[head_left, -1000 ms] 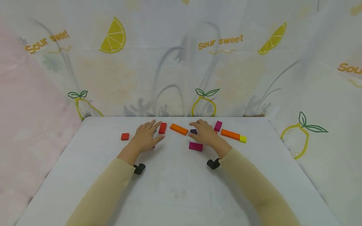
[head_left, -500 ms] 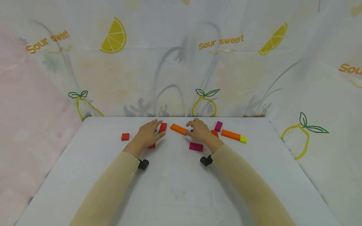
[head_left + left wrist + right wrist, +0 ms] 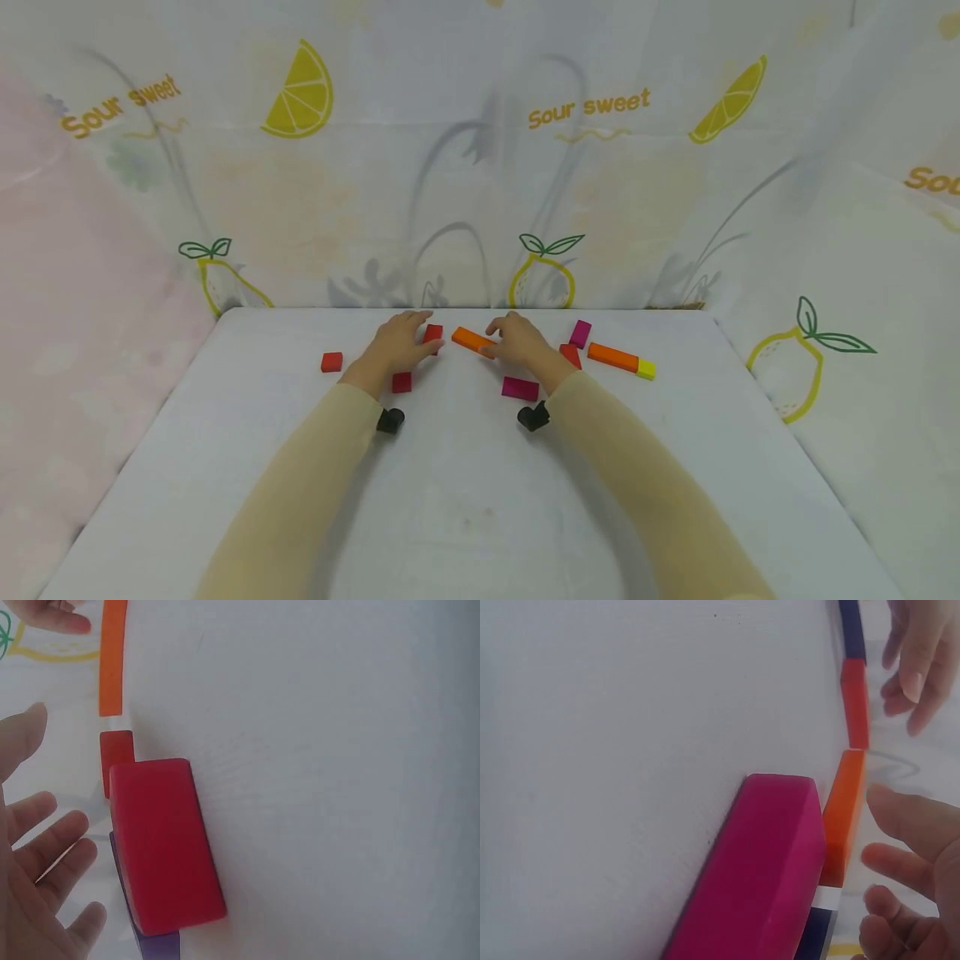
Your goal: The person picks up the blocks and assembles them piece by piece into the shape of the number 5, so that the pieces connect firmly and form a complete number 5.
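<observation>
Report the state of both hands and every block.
Left hand: empty, fingers apart
Right hand: empty, fingers bent
Middle orange block: flat, unheld
Right orange block: flat, touching yellow block
Yellow block: unheld
Front magenta block: flat, unheld
Back magenta block: unheld
Red blocks: all four unheld
Left dark block: partly hidden
Right dark block: partly hidden

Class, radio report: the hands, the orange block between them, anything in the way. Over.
Left hand empty; right hand empty, beside orange block. Orange block flat, apparently unheld. Nearer magenta block on body side, seemingly out of the way.
</observation>
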A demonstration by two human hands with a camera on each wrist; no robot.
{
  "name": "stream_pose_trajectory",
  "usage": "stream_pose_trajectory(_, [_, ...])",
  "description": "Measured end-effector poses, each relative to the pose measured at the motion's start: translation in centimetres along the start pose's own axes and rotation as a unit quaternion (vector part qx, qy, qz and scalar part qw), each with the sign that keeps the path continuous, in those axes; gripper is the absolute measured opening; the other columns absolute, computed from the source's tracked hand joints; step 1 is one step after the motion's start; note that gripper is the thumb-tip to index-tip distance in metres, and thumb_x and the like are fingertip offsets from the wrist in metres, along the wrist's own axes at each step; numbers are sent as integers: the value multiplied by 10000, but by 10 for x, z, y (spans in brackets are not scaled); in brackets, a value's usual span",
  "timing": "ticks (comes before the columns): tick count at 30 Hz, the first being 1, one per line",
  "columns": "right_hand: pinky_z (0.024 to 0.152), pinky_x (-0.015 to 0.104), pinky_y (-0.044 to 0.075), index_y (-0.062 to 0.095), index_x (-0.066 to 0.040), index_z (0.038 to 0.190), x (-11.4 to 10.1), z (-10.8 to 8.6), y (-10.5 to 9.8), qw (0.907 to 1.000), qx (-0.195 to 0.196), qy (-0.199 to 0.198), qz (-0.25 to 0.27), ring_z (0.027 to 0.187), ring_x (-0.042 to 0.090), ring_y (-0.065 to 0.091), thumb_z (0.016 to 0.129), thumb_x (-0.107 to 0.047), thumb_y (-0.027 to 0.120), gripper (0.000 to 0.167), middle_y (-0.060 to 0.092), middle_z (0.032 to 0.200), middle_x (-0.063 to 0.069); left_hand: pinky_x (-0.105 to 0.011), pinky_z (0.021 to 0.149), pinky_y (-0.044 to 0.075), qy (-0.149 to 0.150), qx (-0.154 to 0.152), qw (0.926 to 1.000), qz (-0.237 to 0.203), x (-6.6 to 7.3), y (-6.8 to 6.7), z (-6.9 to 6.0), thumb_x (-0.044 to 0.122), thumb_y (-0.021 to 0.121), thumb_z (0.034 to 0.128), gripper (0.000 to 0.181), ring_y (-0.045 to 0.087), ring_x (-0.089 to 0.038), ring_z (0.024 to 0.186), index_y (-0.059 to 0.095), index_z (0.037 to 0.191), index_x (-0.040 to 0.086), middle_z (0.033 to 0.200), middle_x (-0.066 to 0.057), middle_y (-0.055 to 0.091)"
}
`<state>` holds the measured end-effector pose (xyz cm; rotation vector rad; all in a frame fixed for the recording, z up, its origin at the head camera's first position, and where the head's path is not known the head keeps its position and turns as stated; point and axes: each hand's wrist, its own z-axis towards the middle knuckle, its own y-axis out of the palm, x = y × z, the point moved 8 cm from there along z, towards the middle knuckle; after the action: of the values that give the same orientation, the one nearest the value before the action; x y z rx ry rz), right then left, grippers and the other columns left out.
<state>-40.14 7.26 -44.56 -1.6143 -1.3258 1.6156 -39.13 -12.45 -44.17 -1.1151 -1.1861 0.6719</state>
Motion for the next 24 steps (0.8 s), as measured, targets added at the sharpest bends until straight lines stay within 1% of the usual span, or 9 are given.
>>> stream_pose_trajectory(2, [925,365,492,666,-136,1235,0,1,2,10000,-32,23,35,1037,237,530,911,-355,745,399,543,1139,76,-601,1118,280,-11,20,10000,48,1,-1,2,475,585,979,707,397,-423,1359,401,1519,57,1445,-197,496])
stream_pose_trajectory(4, [929,370,490,673,-131,1228,-1,1,3,10000,-53,37,58,1026,235,530,909,-346,748,392,550,1123,73,-605,1097,292,-86,6,9999,102,1,-2,4,480,603,965,697,417,-403,1335,432,1508,77,1378,-166,550])
stream_pose_trajectory(7, [943,372,486,683,-131,1217,-1,2,5,10000,-48,41,22,1015,228,529,910,-337,749,376,560,1115,65,-596,1054,311,-226,-98,9995,204,-1,0,5,491,626,945,680,437,-370,1296,483,1485,103,1312,-131,578])
stream_pose_trajectory(10, [949,378,481,691,-124,1199,-2,1,4,10000,-15,35,-69,1001,237,534,912,-317,749,350,564,1120,74,-581,1031,311,-392,-256,9987,193,-4,3,5,491,651,926,670,434,-355,1267,521,1465,114,1320,-135,558])
stream_pose_trajectory(12, [957,381,477,693,-116,1188,-2,1,4,9999,1,37,-102,1001,246,537,914,-301,750,336,568,1135,84,-578,1030,306,-474,-352,9981,200,-6,5,5,483,656,924,670,427,-351,1257,520,1467,115,1335,-142,541])
stream_pose_trajectory(16, [994,394,461,698,-105,1176,-2,0,5,10000,30,35,-68,1040,257,534,915,-282,751,320,582,1195,99,-589,1046,279,-579,-426,9971,243,-11,8,2,452,654,926,667,401,-349,1281,495,1489,130,1370,-137,511])
stream_pose_trajectory(19, [1013,403,451,703,-112,1175,0,1,5,10000,58,74,22,1077,258,528,915,-286,751,316,589,1231,93,-588,1036,274,-573,-401,9970,336,-12,7,1,448,652,926,658,387,-350,1292,489,1496,162,1378,-134,496])
stream_pose_trajectory(24, [1020,412,445,711,-121,1175,3,1,4,9997,81,185,110,1099,264,530,917,-291,750,312,599,1237,83,-550,998,293,-487,-369,9971,455,-8,5,1,486,662,919,647,397,-342,1259,522,1476,188,1345,-136,506])
